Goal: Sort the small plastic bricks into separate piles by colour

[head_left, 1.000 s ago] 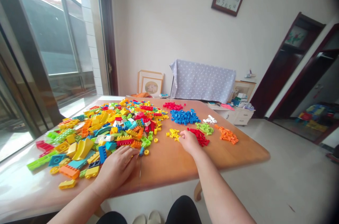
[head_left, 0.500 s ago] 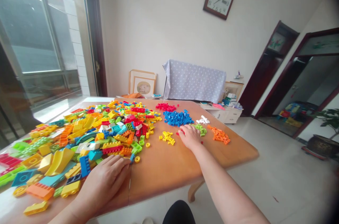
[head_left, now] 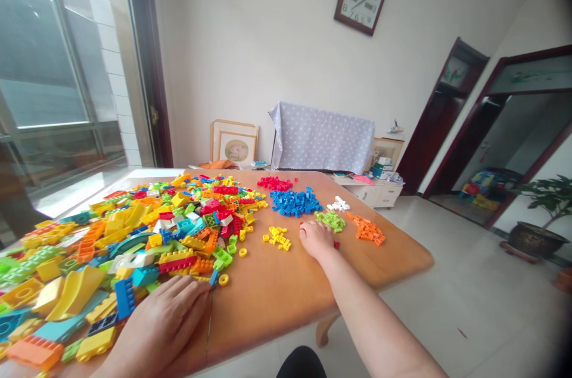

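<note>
My left hand (head_left: 165, 321) lies palm down on the near table edge, fingers stretched forward beside the large mixed heap of toy building bricks (head_left: 134, 235). At its fingertips a small blue brick (head_left: 214, 278) leans, next to a yellow ring (head_left: 224, 279). Further out, my right hand (head_left: 317, 239) is curled over small red bricks (head_left: 336, 244); most of them are hidden beneath it. Around that hand lie sorted piles: yellow bricks (head_left: 277, 237) on its left, blue bricks (head_left: 295, 202) behind, light green bricks (head_left: 330, 221) just beyond, and orange bricks (head_left: 366, 228) on its right.
Pink-red bricks (head_left: 274, 182) and white bricks (head_left: 338, 204) form further piles on the wooden table (head_left: 263, 294). Behind it are a cloth-covered object (head_left: 322, 136), a white cabinet (head_left: 379, 192) and leaning picture frames (head_left: 235, 142). A potted plant (head_left: 536, 241) stands at right.
The view has shifted slightly to the right. My right hand stays curled over the red bricks, a little nearer to me. My left hand keeps its place by the small blue brick.
</note>
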`<action>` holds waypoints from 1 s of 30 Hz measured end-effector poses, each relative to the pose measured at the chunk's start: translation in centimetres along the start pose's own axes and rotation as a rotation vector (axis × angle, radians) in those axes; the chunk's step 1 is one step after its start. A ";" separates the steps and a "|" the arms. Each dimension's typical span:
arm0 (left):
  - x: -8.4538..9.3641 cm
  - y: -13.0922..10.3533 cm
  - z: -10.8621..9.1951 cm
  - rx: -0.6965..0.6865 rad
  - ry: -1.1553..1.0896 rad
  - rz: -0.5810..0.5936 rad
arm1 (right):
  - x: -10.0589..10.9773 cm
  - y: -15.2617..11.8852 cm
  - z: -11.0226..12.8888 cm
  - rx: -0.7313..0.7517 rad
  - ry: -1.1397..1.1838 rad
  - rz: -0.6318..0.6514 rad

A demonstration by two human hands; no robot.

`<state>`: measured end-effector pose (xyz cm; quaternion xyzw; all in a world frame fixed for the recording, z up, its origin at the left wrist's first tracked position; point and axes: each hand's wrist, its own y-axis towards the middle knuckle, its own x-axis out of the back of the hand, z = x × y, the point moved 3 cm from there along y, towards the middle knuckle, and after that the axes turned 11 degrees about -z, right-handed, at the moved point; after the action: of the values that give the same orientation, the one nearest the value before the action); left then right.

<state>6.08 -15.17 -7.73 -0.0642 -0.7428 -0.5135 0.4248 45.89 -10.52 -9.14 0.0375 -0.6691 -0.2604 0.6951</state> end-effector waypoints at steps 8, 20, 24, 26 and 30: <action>-0.2 -0.1 0.1 -0.024 0.017 -0.009 | 0.2 -0.7 -0.3 -0.029 0.010 -0.030; 0.2 0.2 -0.4 0.016 0.008 0.002 | 1.2 -0.2 -1.6 -0.129 0.183 -0.150; 0.3 0.1 -0.4 0.031 -0.003 -0.001 | 2.1 0.8 -2.9 -0.188 0.256 -0.199; 0.3 0.2 -0.5 0.036 -0.009 0.001 | 2.2 1.3 -2.7 -0.137 0.243 -0.187; 0.4 0.4 -0.7 0.050 -0.011 0.016 | 1.2 1.9 -0.9 0.062 0.163 -0.063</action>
<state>6.44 -15.67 -7.11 -0.0625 -0.7574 -0.4908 0.4262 47.27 -9.63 -7.38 0.1010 -0.6166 -0.2571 0.7372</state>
